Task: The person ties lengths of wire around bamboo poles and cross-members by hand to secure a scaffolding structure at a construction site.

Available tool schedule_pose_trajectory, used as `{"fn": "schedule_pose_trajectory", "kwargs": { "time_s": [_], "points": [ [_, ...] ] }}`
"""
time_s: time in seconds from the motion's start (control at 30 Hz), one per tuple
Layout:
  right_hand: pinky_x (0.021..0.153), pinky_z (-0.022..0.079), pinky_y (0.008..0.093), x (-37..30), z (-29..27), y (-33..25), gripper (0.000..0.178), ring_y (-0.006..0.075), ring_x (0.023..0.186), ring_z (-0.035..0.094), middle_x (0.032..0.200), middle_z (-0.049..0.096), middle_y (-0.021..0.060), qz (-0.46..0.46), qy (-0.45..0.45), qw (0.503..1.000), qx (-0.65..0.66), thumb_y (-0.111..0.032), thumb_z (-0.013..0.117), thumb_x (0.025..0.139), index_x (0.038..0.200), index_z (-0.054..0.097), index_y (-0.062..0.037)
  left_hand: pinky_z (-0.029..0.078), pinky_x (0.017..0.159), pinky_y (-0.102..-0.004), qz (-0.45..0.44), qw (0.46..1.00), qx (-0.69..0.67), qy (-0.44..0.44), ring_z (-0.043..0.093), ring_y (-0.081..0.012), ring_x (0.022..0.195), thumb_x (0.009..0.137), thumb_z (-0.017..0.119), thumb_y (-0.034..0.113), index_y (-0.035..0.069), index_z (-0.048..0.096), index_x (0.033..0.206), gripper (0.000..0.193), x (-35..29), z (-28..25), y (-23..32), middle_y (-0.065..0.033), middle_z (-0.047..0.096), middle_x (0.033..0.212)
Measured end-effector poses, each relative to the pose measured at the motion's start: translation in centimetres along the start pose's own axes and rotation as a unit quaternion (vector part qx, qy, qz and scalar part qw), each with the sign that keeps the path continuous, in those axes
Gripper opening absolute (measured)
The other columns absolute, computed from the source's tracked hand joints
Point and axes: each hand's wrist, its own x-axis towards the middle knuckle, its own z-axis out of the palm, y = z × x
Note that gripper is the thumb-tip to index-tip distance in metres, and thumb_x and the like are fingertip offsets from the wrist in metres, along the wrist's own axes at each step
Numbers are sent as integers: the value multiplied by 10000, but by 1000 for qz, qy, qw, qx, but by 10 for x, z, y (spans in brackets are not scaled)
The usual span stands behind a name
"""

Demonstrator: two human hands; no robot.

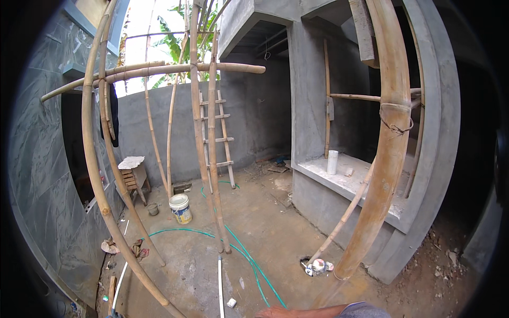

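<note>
My right forearm comes in at the bottom edge from a grey-blue sleeve (365,309) and reaches left. Only a sliver of my right hand (269,313) shows at the lower rim; its fingers are cut off, so whether it holds anything is hidden. Just beside it, a green hose (260,281) runs down out of the picture. A white pipe (220,286) lies on the ground left of the hand, near a small white piece (231,302). My left hand is out of the picture.
Bamboo poles (95,175) stand on the left and centre, with a thick one (379,180) close on the right. A bamboo ladder (225,132) leans at the grey wall (249,106). A bucket (181,209) stands mid-left; a white cylinder (332,162) sits on the ledge (350,183).
</note>
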Motion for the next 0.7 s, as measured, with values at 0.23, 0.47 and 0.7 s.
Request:
{"fn": "schedule_pose_trajectory", "kwargs": {
  "time_s": [0.23,0.47,0.7],
  "points": [
    [704,479,497,-27,-29,-14,267,386,846,591,951,628,186,72,-92,991,-59,-224,508,884,1095,623,-107,477,700,-410,-98,984,-101,-112,549,-207,791,959,435,442,10,479,1203,499,9,81,3,-112,595,922],
    [738,495,455,-88,21,39,273,348,875,599,900,638,162,91,75,992,-48,-260,542,885,1098,631,-115,468,723,-473,-195,943,-200,-180,554,-227,805,961,395,478,1,441,1252,561,5,135,-10,-129,600,938],
    [806,496,438,-109,72,40,310,324,962,611,1079,641,148,92,155,940,291,-304,548,923,1174,619,-137,458,745,-537,-223,915,-289,-169,559,-248,819,964,356,514,-8,403,1300,623,10,136,-15,-146,605,954]
  ]
}}
